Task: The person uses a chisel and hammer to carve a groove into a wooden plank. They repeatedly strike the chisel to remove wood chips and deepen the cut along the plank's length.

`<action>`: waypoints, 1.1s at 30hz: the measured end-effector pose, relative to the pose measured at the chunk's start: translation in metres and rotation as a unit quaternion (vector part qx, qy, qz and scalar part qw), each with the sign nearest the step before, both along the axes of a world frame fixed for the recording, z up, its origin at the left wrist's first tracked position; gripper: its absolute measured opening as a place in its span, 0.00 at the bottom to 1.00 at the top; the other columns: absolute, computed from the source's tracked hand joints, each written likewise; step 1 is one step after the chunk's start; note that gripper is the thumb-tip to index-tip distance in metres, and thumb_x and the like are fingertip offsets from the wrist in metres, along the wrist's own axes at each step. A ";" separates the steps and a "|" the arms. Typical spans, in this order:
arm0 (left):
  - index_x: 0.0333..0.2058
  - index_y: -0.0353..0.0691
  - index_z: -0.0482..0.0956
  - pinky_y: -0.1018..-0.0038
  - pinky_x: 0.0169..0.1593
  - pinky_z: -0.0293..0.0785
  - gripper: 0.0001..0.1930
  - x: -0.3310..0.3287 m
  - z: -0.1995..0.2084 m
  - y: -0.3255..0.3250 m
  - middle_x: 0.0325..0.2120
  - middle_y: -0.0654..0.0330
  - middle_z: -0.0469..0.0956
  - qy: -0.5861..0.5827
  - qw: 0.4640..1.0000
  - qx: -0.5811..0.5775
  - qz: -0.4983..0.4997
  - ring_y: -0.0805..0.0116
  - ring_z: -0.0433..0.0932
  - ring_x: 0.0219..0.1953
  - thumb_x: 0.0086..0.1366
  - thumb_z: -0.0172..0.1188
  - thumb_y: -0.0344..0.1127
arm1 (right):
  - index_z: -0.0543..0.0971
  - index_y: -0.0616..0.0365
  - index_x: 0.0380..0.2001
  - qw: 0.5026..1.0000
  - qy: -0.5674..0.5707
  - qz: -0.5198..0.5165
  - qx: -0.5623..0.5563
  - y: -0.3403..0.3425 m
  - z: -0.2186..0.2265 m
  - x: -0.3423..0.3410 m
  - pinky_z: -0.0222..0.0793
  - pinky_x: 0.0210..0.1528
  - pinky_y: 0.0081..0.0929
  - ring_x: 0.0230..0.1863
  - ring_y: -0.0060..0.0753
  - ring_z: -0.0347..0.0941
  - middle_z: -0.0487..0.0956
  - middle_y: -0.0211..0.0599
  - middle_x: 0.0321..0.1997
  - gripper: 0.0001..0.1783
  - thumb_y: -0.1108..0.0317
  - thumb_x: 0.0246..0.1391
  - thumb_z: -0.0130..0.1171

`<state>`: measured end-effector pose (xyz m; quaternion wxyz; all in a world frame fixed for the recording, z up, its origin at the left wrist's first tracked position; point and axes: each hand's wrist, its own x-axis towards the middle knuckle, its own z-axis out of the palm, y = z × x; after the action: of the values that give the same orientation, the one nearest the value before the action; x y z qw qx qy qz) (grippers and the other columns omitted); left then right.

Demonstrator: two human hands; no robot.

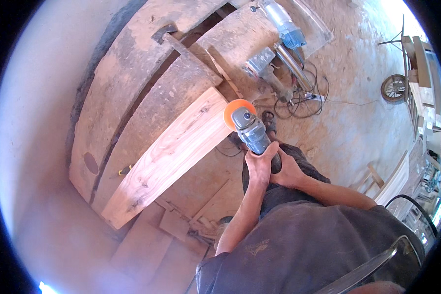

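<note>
Gripping grey-bodied angle grinder with orange disc [245, 122], both hands clamped on its rear handle. Head view: left hand [258, 164] wrapped round body, nearer disc; right hand [287, 172] closed on tail end just behind, touching left. Grinder long axis runs 5 to 11 o'clock, disc at 11 o'clock from hands. Disc meets end edge of pale long wooden plank [169, 157]; plank axis runs 7 to 1 o'clock, lies at 9 o'clock from hands, resting on dusty curved timber bench [132, 83]. Blue power tool [284, 22] at 12 o'clock, well apart.

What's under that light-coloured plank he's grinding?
The plank lies on a rough, dusty workbench, its near end overhanging offcuts on the floor. The bench top directly beneath it is covered, so anything there can't be seen.
</note>
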<state>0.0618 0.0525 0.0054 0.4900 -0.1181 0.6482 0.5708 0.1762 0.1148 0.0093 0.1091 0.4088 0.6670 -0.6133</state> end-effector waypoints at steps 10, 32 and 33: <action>0.49 0.34 0.72 0.52 0.52 0.78 0.30 -0.036 0.030 -0.074 0.35 0.46 0.82 -0.047 0.965 0.217 0.141 0.47 0.81 0.43 0.51 0.74 0.39 | 0.74 0.65 0.57 0.935 0.189 0.233 -0.187 0.018 0.018 -0.045 0.73 0.50 0.39 0.43 0.52 0.80 0.82 0.54 0.41 0.38 0.50 0.49 0.71; 0.33 0.35 0.77 0.57 0.36 0.82 0.14 -0.008 0.106 -0.222 0.27 0.50 0.80 0.058 0.914 0.000 0.403 0.52 0.81 0.29 0.57 0.63 0.41 | 0.58 0.77 0.69 0.782 0.143 0.360 0.488 -0.016 -0.045 -0.144 0.37 0.80 0.49 0.80 0.57 0.43 0.53 0.62 0.77 0.38 0.67 0.58 0.47; 0.33 0.34 0.77 0.57 0.36 0.82 0.15 -0.014 0.105 -0.236 0.27 0.50 0.80 0.061 0.913 0.002 0.404 0.52 0.81 0.29 0.57 0.63 0.42 | 0.57 0.79 0.69 0.781 0.136 0.357 0.494 -0.020 -0.043 -0.141 0.38 0.79 0.51 0.79 0.60 0.43 0.53 0.65 0.76 0.39 0.68 0.56 0.49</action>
<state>0.0473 -0.1836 0.1102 0.1775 -0.3338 0.5731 0.7271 0.0353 0.0943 -0.0339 0.0109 0.0514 0.9847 -0.1659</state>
